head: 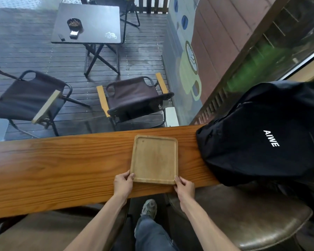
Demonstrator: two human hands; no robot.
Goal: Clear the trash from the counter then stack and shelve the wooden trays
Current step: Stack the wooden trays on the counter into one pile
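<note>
A pale wooden tray [154, 158] with a raised rim lies flat on the long wooden counter [62, 169], nothing in it. My left hand [123, 183] grips the tray's near left corner, fingers curled on the rim. My right hand [184, 187] holds the near right corner the same way. Whether a second tray lies beneath it I cannot tell. No trash shows on the counter.
A black backpack [257, 138] marked AIWE rests on the counter just right of the tray. Brown stools [243, 218] stand below the counter's near edge. Beyond the glass are folding chairs [134, 98] and a dark table [87, 22] on a deck.
</note>
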